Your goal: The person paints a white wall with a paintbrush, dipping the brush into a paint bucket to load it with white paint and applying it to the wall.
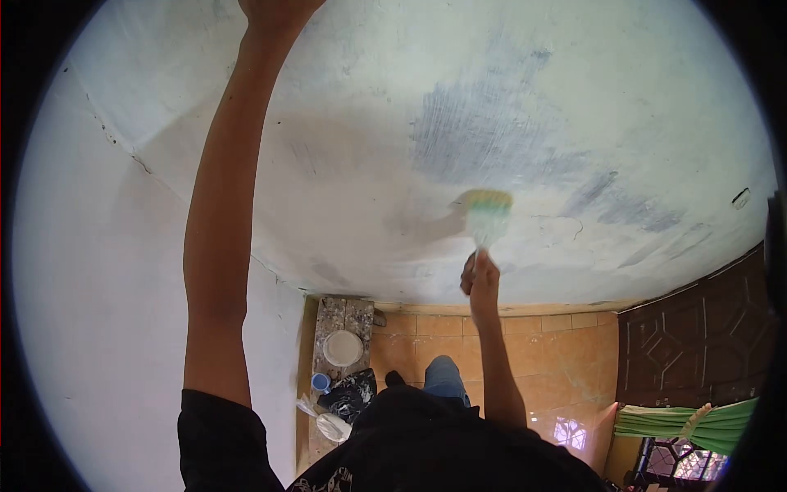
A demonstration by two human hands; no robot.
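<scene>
In the head view my right hand (481, 277) is closed round the handle of a wide paintbrush (489, 215). Its pale bristles, tinted yellow and green, are up at the wall (344, 176), just under a patch of streaky grey-blue brushwork (467, 135). The brush is slightly blurred. My left arm is stretched far up along the wall, and only the wrist and lower part of my left hand (280, 8) show at the top edge. The fingers of that hand lie outside the picture.
Below left stands a paint-spattered bench (332, 310) bearing a white round container (343, 348), a blue cup (320, 382) and a black plastic bag (351, 398). Orange tiles (418, 348) cover the floor. A dark carved door (697, 336) and green curtain (656, 422) are at right.
</scene>
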